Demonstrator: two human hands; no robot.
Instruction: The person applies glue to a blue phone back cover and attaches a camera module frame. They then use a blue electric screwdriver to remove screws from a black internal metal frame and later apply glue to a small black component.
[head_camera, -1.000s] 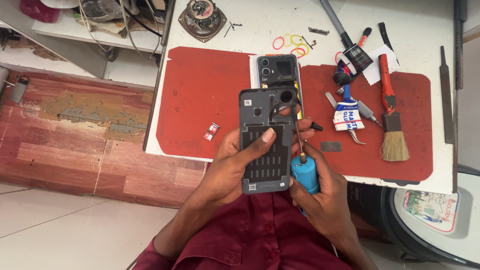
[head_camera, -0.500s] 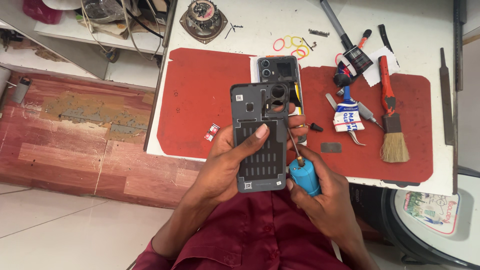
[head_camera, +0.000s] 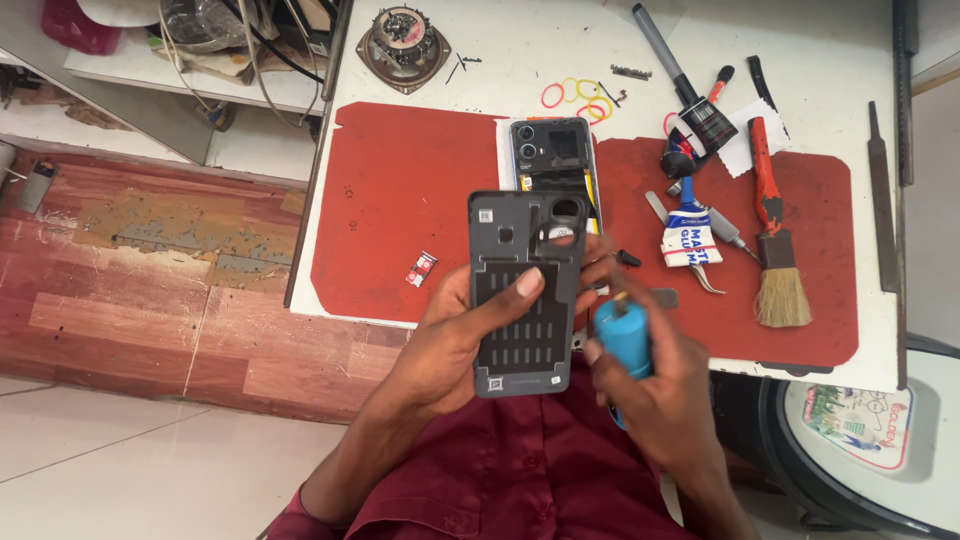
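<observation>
Phone back cover (head_camera: 525, 290): dark grey panel, inner side facing up, held above the near edge of the desk (head_camera: 480, 60); camera cut-out at its far end.
Left hand (head_camera: 455, 340): grip closed on the phone back cover, thumb laid across the inner face, fingers behind the panel.
Right hand (head_camera: 650, 385): grip closed on the blue-handled screwdriver (head_camera: 622, 335), just right of the cover; the tool's tip is hidden.
Opened phone (head_camera: 552, 160): lies on the desk beyond the cover, between the two red mats, partly hidden by the cover.
Left red mat (head_camera: 400, 200): carries a small card tray (head_camera: 421, 268) near its near edge.
Right red mat (head_camera: 800, 300): carries a brush (head_camera: 780, 280), tweezers (head_camera: 690, 250) and a glue tube (head_camera: 690, 240).
Far desk area: coloured rubber bands (head_camera: 577, 95), a round speaker (head_camera: 403, 35).
</observation>
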